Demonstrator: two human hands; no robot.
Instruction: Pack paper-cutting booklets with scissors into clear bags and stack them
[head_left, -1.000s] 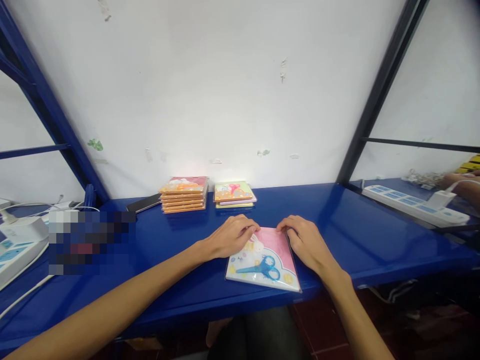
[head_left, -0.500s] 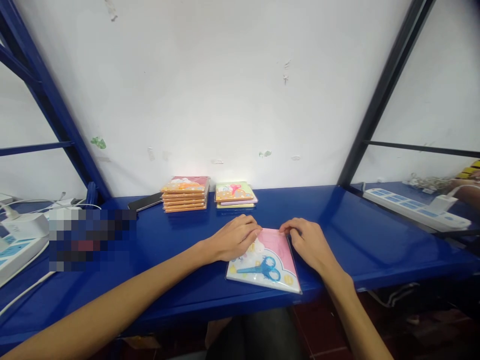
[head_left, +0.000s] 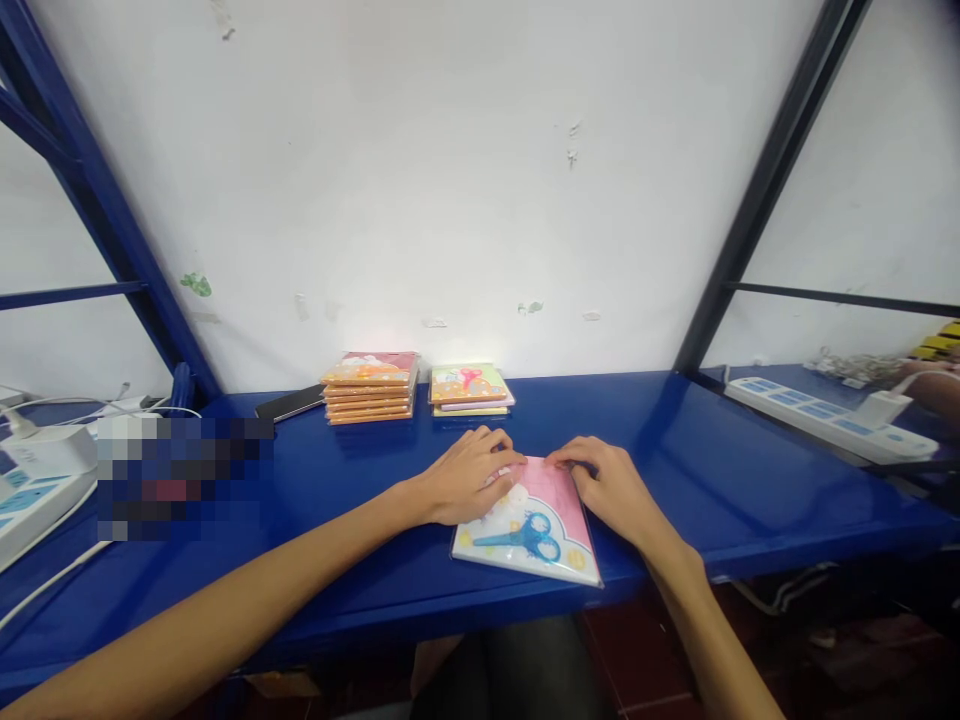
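Observation:
A flat pink packet [head_left: 536,525] with blue scissors inside lies near the front edge of the blue shelf [head_left: 675,470]. My left hand [head_left: 469,475] rests on its far left corner with fingers curled and pinching the top edge. My right hand [head_left: 607,485] sits on the far right corner, fingers bent and pressed on the same edge. Both hands grip the packet's far edge. Behind them stand a stack of orange packets [head_left: 370,388] and a shorter stack of yellow-green packets [head_left: 469,389].
A dark phone [head_left: 289,403] lies left of the orange stack. White power strips and cables sit at the far left [head_left: 37,480] and on the right shelf [head_left: 825,418]. Another person's arm [head_left: 934,385] shows at the right edge. Blue frame posts rise on both sides.
My right hand's fingers have slid a little leftward along the packet's far edge, closer to my left hand. The packet has stayed where it was.

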